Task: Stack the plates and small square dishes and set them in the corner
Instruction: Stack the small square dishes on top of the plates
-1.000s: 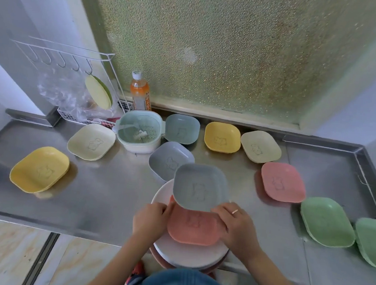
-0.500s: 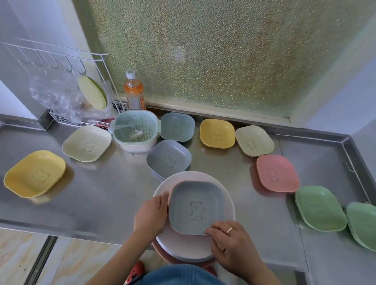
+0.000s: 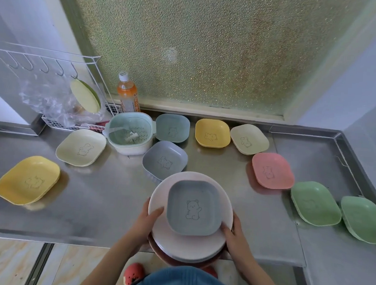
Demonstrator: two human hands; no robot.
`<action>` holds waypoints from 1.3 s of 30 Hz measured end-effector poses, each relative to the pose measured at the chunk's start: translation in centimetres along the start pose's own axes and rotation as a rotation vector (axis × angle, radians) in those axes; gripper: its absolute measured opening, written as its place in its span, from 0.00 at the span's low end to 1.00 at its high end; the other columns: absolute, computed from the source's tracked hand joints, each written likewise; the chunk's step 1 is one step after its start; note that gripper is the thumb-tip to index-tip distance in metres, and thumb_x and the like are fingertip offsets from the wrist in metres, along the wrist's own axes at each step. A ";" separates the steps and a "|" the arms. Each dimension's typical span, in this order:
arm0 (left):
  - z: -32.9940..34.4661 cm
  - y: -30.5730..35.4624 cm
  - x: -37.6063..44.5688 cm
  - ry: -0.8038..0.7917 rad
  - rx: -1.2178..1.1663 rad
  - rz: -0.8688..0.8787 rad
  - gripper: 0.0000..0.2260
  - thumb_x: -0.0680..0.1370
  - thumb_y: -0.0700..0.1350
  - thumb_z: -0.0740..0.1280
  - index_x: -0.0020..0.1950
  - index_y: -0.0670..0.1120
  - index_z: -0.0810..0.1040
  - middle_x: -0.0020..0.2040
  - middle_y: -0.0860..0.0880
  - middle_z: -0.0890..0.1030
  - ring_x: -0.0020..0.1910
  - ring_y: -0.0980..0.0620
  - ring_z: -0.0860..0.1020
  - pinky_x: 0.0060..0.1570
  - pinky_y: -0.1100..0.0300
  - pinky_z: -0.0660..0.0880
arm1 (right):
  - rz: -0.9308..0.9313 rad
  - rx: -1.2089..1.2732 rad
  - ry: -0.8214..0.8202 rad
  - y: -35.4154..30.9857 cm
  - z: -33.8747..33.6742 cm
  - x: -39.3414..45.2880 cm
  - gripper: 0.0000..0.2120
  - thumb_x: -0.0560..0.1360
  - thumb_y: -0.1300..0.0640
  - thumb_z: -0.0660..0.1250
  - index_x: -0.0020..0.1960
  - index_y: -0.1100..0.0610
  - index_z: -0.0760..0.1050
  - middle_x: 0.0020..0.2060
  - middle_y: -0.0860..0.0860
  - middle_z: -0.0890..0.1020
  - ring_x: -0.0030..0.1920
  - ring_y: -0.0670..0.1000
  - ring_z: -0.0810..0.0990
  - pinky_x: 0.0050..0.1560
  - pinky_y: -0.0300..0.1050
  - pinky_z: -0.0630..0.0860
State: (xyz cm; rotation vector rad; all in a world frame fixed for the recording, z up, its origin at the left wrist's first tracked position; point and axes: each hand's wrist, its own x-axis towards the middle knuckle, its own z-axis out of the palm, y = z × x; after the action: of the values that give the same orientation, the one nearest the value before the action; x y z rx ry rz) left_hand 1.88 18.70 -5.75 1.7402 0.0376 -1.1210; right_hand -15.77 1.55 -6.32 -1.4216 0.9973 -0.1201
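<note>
You are gripping a stack of round pale pink plates [image 3: 188, 243] at lower centre of the frame, your left hand [image 3: 147, 223] curling round its left rim and your right hand [image 3: 235, 235] its right. A grey square dish with a bear outline [image 3: 193, 207] is sitting on top, the stack overhanging the near edge of the steel tabletop [image 3: 101, 198].

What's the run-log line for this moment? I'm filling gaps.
both hands: left hand, right hand hold plate stack | top: grey dish | loose dishes remain

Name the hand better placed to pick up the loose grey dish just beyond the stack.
Left, probably. The loose grey dish lies beyond the stack's left side, nearer the left hand than the right hand. Both grip the stack, so the right must hold it alone.
</note>
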 end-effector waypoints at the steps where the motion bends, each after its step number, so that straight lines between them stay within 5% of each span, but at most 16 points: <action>1: 0.0 -0.3 0.1 -0.016 -0.009 0.016 0.15 0.80 0.49 0.59 0.66 0.57 0.61 0.53 0.55 0.73 0.49 0.55 0.74 0.39 0.56 0.75 | -0.023 -0.005 0.007 0.1 0.1 -0.2 0.24 0.78 0.51 0.62 0.71 0.47 0.59 0.63 0.46 0.71 0.61 0.49 0.72 0.57 0.44 0.70; 7: 1.9 1.4 0.4 -0.072 -0.078 0.007 0.16 0.81 0.44 0.57 0.65 0.61 0.60 0.52 0.54 0.75 0.48 0.52 0.75 0.36 0.55 0.74 | -0.098 0.020 0.042 -1.2 -1.5 0.1 0.17 0.79 0.54 0.60 0.67 0.46 0.64 0.57 0.41 0.74 0.55 0.39 0.73 0.45 0.33 0.71; 13: 6.1 3.7 1.8 -0.067 -0.075 0.040 0.20 0.81 0.42 0.56 0.69 0.60 0.59 0.57 0.48 0.75 0.48 0.48 0.75 0.36 0.56 0.74 | -0.107 -0.001 0.124 -1.3 -5.3 4.3 0.19 0.78 0.57 0.62 0.68 0.46 0.67 0.61 0.47 0.77 0.60 0.48 0.75 0.59 0.51 0.74; 26: 9.7 6.8 4.9 0.042 -0.134 0.043 0.23 0.80 0.46 0.57 0.73 0.59 0.56 0.67 0.46 0.71 0.63 0.42 0.71 0.64 0.40 0.70 | -0.117 -0.012 0.065 -3.2 -7.8 10.0 0.22 0.78 0.50 0.61 0.70 0.41 0.61 0.62 0.44 0.74 0.61 0.48 0.72 0.62 0.50 0.71; 32: 10.1 6.3 4.4 0.202 -0.098 0.124 0.17 0.78 0.47 0.60 0.67 0.55 0.68 0.58 0.48 0.75 0.59 0.43 0.74 0.60 0.46 0.73 | -0.133 -0.140 0.128 -3.4 -10.2 10.1 0.23 0.80 0.49 0.56 0.74 0.50 0.57 0.69 0.49 0.68 0.68 0.53 0.67 0.68 0.51 0.63; 36: 10.6 6.4 2.1 0.693 0.331 0.365 0.11 0.78 0.54 0.60 0.52 0.48 0.74 0.49 0.53 0.75 0.47 0.50 0.76 0.44 0.56 0.71 | -0.243 -0.447 0.320 -2.6 -14.6 11.2 0.18 0.80 0.55 0.55 0.70 0.54 0.61 0.66 0.55 0.71 0.60 0.60 0.75 0.61 0.57 0.71; 39: 11.9 8.0 1.6 0.605 0.651 0.398 0.12 0.77 0.58 0.59 0.52 0.50 0.69 0.41 0.53 0.79 0.38 0.50 0.77 0.33 0.60 0.68 | -0.235 -0.772 0.221 -1.5 -16.3 12.6 0.20 0.76 0.64 0.59 0.68 0.57 0.66 0.63 0.58 0.75 0.56 0.62 0.76 0.55 0.54 0.73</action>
State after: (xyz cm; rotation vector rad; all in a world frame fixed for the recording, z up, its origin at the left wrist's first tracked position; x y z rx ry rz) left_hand -1.03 5.17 -1.61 2.4749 -0.3216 -0.2876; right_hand -17.60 -18.86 -8.63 -2.2717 1.1084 -0.0648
